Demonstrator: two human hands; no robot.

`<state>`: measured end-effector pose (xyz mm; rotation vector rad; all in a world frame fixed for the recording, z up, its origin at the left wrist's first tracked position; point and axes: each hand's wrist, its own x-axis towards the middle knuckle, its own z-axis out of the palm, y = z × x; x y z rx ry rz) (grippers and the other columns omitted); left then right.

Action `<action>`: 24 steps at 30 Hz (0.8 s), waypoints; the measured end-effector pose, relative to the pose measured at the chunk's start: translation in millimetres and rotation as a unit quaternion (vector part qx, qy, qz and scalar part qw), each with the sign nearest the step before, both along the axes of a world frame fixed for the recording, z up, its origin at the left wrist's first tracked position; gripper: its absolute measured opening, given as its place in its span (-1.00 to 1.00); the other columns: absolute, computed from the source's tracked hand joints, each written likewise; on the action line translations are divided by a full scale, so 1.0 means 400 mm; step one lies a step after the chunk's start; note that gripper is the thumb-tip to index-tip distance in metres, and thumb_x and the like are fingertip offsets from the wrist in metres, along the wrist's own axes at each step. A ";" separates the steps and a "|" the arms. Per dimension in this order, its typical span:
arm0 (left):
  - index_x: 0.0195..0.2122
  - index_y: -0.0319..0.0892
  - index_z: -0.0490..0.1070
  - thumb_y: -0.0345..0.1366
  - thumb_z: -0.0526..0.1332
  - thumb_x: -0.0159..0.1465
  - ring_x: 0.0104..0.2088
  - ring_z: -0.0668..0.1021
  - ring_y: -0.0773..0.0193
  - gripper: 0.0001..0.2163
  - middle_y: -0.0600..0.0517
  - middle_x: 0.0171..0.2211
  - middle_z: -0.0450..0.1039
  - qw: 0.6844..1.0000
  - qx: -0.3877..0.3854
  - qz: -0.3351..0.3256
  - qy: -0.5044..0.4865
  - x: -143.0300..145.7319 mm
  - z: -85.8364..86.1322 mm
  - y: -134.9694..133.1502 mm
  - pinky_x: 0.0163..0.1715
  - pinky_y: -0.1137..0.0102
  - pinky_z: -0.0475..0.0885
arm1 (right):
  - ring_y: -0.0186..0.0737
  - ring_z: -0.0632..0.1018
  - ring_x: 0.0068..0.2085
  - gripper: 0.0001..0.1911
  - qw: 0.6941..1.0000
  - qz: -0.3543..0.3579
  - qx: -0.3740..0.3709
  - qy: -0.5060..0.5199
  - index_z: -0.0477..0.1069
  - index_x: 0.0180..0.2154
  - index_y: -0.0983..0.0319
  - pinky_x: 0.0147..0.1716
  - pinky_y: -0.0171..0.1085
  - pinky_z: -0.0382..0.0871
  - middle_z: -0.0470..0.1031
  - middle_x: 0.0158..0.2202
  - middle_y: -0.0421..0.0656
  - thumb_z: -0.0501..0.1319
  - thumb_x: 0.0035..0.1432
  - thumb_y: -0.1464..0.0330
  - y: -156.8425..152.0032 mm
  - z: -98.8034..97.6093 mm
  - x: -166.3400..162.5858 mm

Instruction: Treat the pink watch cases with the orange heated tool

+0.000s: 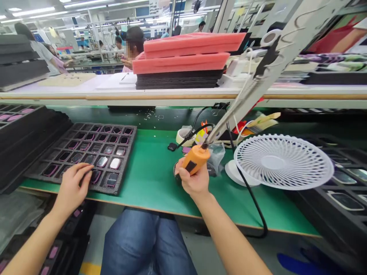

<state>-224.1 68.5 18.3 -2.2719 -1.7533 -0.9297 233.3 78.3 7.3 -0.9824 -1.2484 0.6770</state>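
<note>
My left hand [75,181] rests over the near side of a grey foam tray [122,173], thumb and fingers bent together at the left edge of a dark watch case [96,176] with a purple rim. Similar watch cases sit in the tray's cells, some with a bright, reflective face [115,163]. My right hand [196,181] is wrapped round an orange electric screwdriver [197,158], held tilted above the green mat [155,179]. The screwdriver's lower tip is mostly hidden behind the fingers. A small black square piece [172,146] lies beyond it.
A white slotted plastic basket [272,160] stands at right, beside black trays with framed parts [345,200]. A black cable [252,194] loops over the table edge. A tape roll [185,136] and a clear bag [216,154] lie behind the screwdriver. Pink foam trays [183,63] sit on the shelf.
</note>
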 end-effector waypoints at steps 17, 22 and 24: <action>0.50 -0.38 0.29 0.15 0.29 0.45 0.61 0.26 -0.49 -0.20 -0.55 0.51 0.25 0.889 0.010 0.387 -0.246 -0.123 -0.153 -0.009 0.57 -0.35 0.22 | -0.07 0.69 -0.25 -0.47 0.993 -0.020 -0.026 -0.112 0.43 0.03 0.09 -0.23 -0.13 0.66 0.68 -0.21 -0.13 0.40 0.36 -0.16 -0.025 0.031 -0.024; 0.60 -0.22 0.19 -0.02 0.42 0.48 0.63 0.24 -0.36 -0.21 -0.39 0.58 0.21 0.844 0.017 0.434 -0.314 -0.162 -0.182 0.064 0.60 -0.33 0.18 | 0.12 0.74 -0.03 -0.36 0.976 -0.077 -0.087 -0.186 0.51 0.10 0.13 0.03 0.04 0.67 0.71 0.01 0.03 0.38 0.31 -0.22 -0.081 0.014 -0.043; 0.57 -0.12 0.27 -0.05 0.43 0.51 0.60 0.30 -0.31 -0.30 -0.27 0.59 0.24 0.842 0.018 0.427 -0.329 -0.168 -0.192 0.068 0.57 -0.34 0.24 | 0.23 0.73 0.04 -0.15 0.964 -0.120 -0.103 -0.212 0.42 0.32 0.19 0.08 0.15 0.66 0.67 0.15 0.14 0.37 0.29 -0.26 -0.134 -0.003 -0.046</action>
